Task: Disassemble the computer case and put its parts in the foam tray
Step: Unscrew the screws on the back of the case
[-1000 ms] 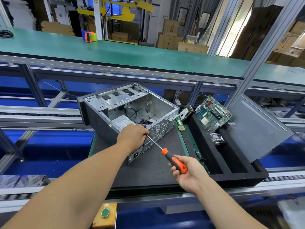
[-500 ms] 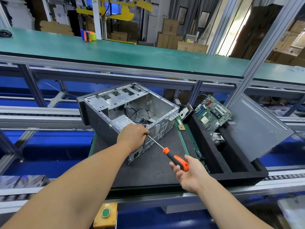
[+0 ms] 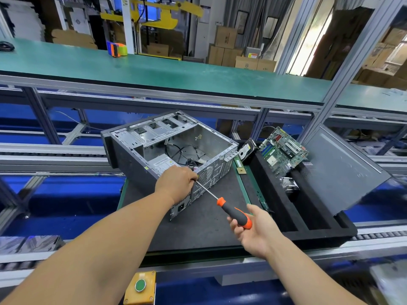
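Computer case [image 3: 167, 148] lies open side up on dark mat [image 3: 198, 221] on counter, left of foam tray [image 3: 308, 236]. Left hand [image 3: 176, 182] reaches to case's near rear corner, knuckles up, fingers curled over edge. Right hand [image 3: 253, 230] nearer than case, palm up, fingers wrapped round screwdriver [image 3: 233, 213] handle; shaft slants up-left to case corner by left hand. Circuit board [image 3: 283, 151] leans in tray, right of case.
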